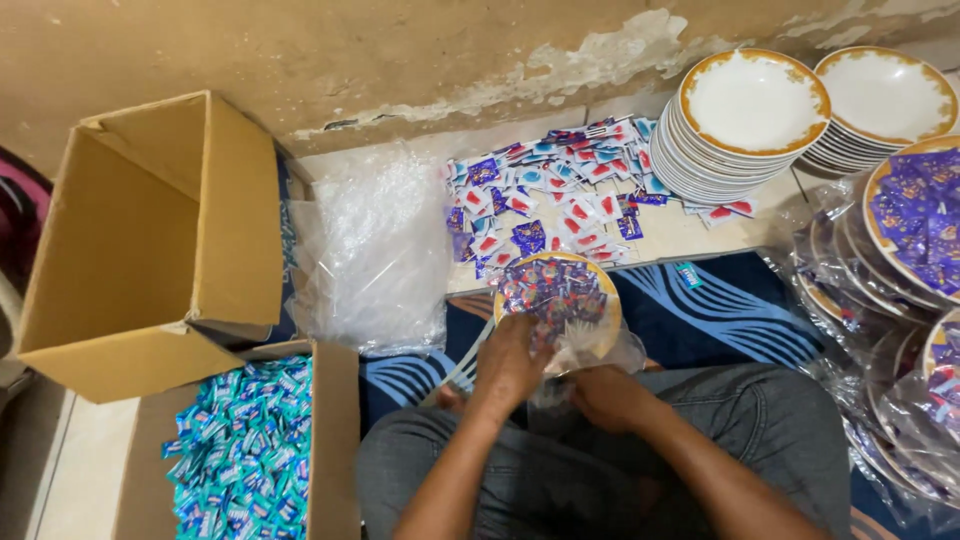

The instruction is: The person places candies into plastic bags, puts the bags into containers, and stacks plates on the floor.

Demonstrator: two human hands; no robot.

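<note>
Seated person, plate of wrapped candies (556, 292) propped over lap, tilted toward camera, inside clear plastic bag (590, 352). Left hand (508, 365) fingers clamped on bag at plate's near rim. Right hand (605, 393) fingers closed, gathering bag mouth. Loose candy sachets (560, 195) spread on floor beyond; stacked empty plates (735, 125) near wall; wrapped filled plates (900, 300) to right; box of blue candies (245, 450) to left.

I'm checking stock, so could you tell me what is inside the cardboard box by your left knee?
The cardboard box holds a heap of small teal and blue sachets. How deep the heap goes, and anything beneath it, is hidden.
</note>
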